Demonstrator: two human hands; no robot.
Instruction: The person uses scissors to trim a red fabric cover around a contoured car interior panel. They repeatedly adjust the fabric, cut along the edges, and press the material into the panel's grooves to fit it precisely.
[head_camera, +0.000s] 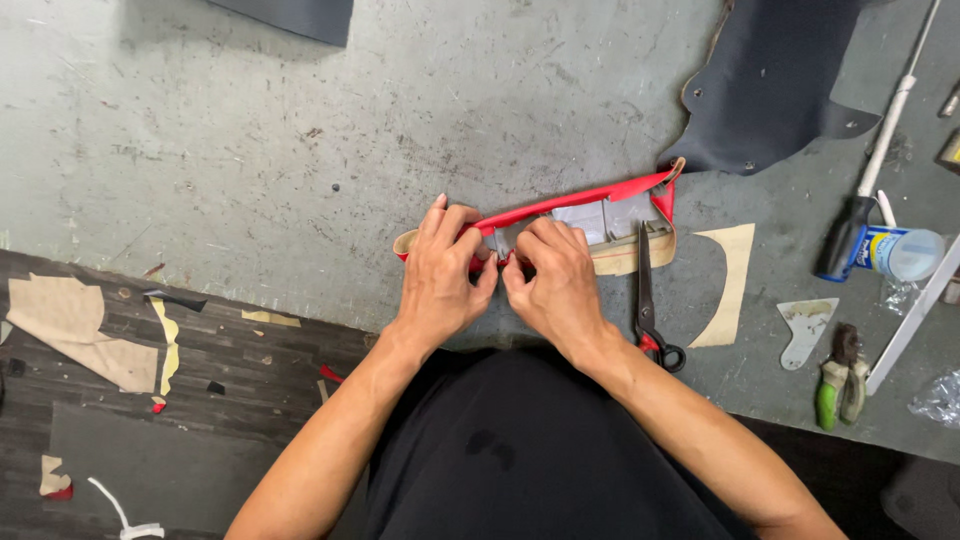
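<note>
Two hands meet on one long red strip (560, 205) that lies slanting on the grey bench (250, 130), just ahead of the person's body. The left hand (440, 270) is curled nearly closed, fingertips pinching the red edge near the strip's left end; the right hand (555, 280) is curled the same way, pinching the edge just beside it, thumbs almost touching. To do this fold well, I judge both pinches should stay close together and press the red edge flat over the grey lining (605, 220) before sliding along (a loose grip would likely let it spring back).

Counted outward: one pair of scissors (648, 300) just right of the right hand, red-handled, blades pointing away; one tan curved offcut (728, 290) beyond them; one dark leather sheet (770, 80) above; one pale scraper (805, 330); one green-handled tool (838, 385); one blue-and-white can (895, 252) on its side. Several tan scraps lie on the floor (200, 400), at left.
</note>
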